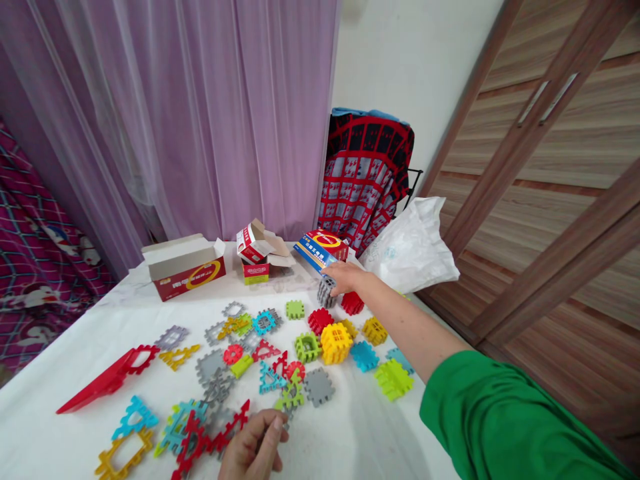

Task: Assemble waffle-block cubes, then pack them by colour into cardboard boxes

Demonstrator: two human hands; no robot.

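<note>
My right hand (347,276) reaches to the far side of the table, its fingers curled at a grey interlocking block (326,293). A red block (353,303) lies just below that wrist. At the near edge my left hand (255,445) is closed, thumb against curled fingers; what it holds, if anything, is hidden. Red toothed pieces (233,427) lie beside it, and a green toothed piece (293,392) lies just beyond. Further up are built cubes: a yellow cube (336,343), a green cube (307,347) and a red cube (321,321).
Along the back stand an open red carton (190,279), small stacked boxes (256,257) and a blue-and-red box (317,250). A white plastic bag (413,250) sits at the right. Flat toothed pieces, including a yellow frame (124,457), spread over the left side.
</note>
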